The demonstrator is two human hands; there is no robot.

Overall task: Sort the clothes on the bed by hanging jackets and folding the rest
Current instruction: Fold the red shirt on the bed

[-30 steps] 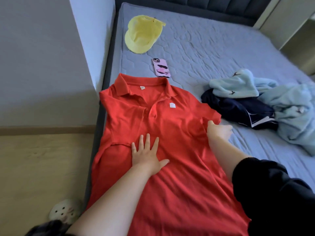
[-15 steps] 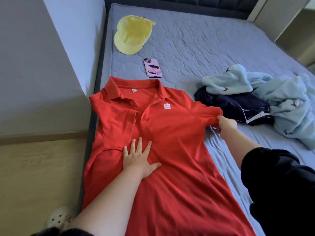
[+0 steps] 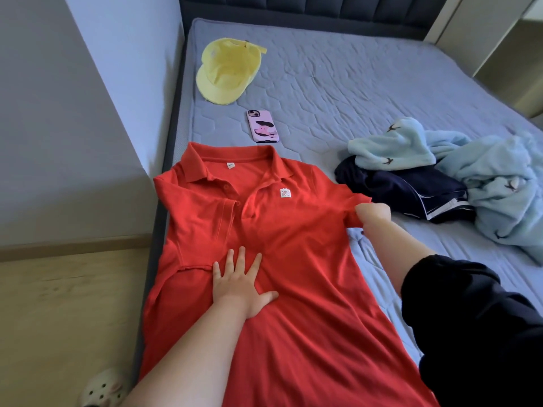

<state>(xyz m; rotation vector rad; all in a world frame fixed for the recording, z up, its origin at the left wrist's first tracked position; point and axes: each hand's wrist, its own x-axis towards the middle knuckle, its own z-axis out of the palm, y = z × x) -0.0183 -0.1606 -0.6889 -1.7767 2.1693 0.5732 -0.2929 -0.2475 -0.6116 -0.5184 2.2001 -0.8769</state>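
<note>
Head view: the red polo shirt [image 3: 293, 259] lies face up on the bed [image 3: 352, 83]. The left hand [image 3: 239, 284] presses flat, fingers spread, on the shirt's middle. The right hand [image 3: 373, 214] pinches the hem of the shirt's outstretched sleeve [image 3: 346, 205]. A neat fold probably needs the flat hand as anchor while that sleeve comes inward over the chest. The shirt's chest badge [image 3: 285, 192] reads "MINI SO"; its neck label is unreadable.

Person's arms, one sleeved.
Left hand [image 3: 239, 284] and forearm bare; loose black sleeve [image 3: 470, 333] covers the right arm, lower right.

Home bedroom — bed [image 3: 352, 83] (padded headboard [image 3: 293, 7]), scattered clothes [image 3: 499, 177]
</note>
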